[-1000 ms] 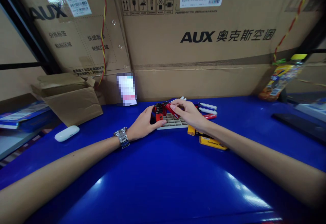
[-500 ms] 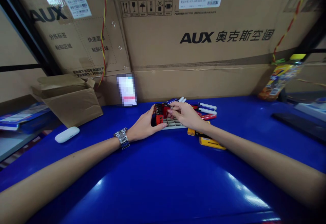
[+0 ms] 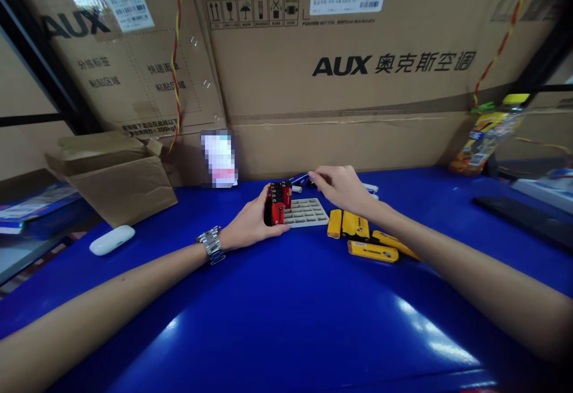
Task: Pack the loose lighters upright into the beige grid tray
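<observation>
A grey grid tray (image 3: 308, 212) lies on the blue table (image 3: 286, 309). Several red and black markers (image 3: 278, 200) stand in its left cells. My left hand (image 3: 250, 224) curls round the tray's left end and those markers. My right hand (image 3: 339, 188) is behind the tray, fingers pinched over the loose markers (image 3: 301, 179) lying there; what it pinches is too small to tell. Yellow markers (image 3: 358, 235) lie to the tray's right, under my right forearm.
Large AUX cardboard boxes (image 3: 340, 71) wall off the back. An open small carton (image 3: 116, 172) and a white earbud case (image 3: 111, 240) sit at left. A bottle (image 3: 487, 133) with a yellow cap and a dark flat object (image 3: 519, 217) are at right.
My right hand put a red marker into the tray's left cells, then lifted away and moved back to the loose markers behind the tray. My left hand stayed on the tray.
</observation>
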Demonstrator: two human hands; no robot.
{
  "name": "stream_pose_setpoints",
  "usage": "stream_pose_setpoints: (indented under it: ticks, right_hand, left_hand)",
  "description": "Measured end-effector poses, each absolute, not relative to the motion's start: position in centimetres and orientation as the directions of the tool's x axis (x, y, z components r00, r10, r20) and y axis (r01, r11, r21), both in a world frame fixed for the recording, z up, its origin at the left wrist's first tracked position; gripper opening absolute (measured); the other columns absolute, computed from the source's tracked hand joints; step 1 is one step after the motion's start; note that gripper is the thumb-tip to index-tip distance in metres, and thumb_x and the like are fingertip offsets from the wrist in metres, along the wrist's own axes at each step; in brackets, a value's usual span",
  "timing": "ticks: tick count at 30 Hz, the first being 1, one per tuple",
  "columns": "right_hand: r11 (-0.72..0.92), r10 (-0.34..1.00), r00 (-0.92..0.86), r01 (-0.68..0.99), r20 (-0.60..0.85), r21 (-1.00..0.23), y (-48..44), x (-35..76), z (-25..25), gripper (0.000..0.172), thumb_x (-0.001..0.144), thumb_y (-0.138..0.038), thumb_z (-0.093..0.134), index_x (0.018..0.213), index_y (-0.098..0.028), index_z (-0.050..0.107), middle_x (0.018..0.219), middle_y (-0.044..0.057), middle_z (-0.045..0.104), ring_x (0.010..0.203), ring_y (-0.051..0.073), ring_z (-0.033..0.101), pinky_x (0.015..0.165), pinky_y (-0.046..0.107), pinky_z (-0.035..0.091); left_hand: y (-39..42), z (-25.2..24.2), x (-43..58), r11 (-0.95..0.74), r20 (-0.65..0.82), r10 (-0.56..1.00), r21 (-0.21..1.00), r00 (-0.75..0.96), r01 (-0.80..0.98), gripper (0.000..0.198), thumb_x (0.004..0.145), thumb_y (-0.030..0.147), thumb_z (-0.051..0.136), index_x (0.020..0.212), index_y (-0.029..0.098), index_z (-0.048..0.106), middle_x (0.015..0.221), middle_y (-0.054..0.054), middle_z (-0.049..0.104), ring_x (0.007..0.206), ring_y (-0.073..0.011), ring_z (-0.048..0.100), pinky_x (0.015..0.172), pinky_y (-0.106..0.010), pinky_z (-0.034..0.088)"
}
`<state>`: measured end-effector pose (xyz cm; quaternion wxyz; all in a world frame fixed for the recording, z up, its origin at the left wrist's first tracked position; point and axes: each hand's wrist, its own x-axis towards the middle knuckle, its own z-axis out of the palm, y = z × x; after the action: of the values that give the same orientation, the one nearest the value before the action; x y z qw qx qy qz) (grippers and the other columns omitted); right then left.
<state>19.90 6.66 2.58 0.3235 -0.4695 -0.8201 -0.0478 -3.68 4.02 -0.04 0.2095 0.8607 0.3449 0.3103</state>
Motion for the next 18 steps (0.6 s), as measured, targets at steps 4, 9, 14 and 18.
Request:
stream_pose_setpoints:
  ticks: [4,9,14,18]
  right_hand:
    - [0.446,0.843,-0.349,0.879,0.408,-0.169,8.2,22.5,2.3,0.022,0.084,-0.028,0.049,0.074,-0.017,0.066,0.068,0.008,0.066,0.058,0.016,0.055,0.054,0.030,0.033]
    - [0.372,0.895,-0.348,0.928,0.279,-0.035,8.9,24.5,1.4,0.024,0.079,-0.038,0.054,0.078,-0.018,0.067,0.067,0.008,0.064,0.063,0.020,0.057,0.055,0.031,0.035]
    - [0.372,0.901,-0.387,0.922,0.197,0.108,8.7,24.5,1.3,0.027,0.082,-0.039,0.050,0.075,-0.016,0.063,0.072,0.010,0.063,0.072,0.023,0.058,0.063,0.035,0.038]
    - [0.377,0.867,-0.393,0.919,0.307,0.111,8.8,24.1,0.8,0.024,0.084,-0.034,0.044,0.080,-0.014,0.056,0.090,0.017,0.063,0.086,0.029,0.057,0.066,0.037,0.039]
  left_hand:
    - [3.9,0.1,-3.7,-0.642,0.364,0.752,0.593,0.549,0.486,0.082,0.069,0.040,0.069,0.136,0.019,0.027,0.127,-0.014,0.054,0.109,-0.0303,0.058,0.092,-0.045,0.047]
    - [4.1,-0.4,-3.9,-0.584,0.354,0.810,0.564,0.468,0.584,0.093,0.065,0.046,0.071,0.139,0.017,0.024,0.126,-0.016,0.053,0.111,-0.0336,0.055,0.093,-0.050,0.044]
    - [4.4,-0.8,-4.1,-0.549,0.339,0.836,0.544,0.432,0.635,0.097,0.063,0.050,0.071,0.140,0.016,0.023,0.124,-0.017,0.054,0.113,-0.0356,0.053,0.093,-0.052,0.043]
    - [4.3,-0.6,-4.0,-0.559,0.341,0.828,0.551,0.445,0.619,0.095,0.064,0.050,0.072,0.139,0.017,0.023,0.126,-0.016,0.053,0.113,-0.0332,0.053,0.094,-0.048,0.044]
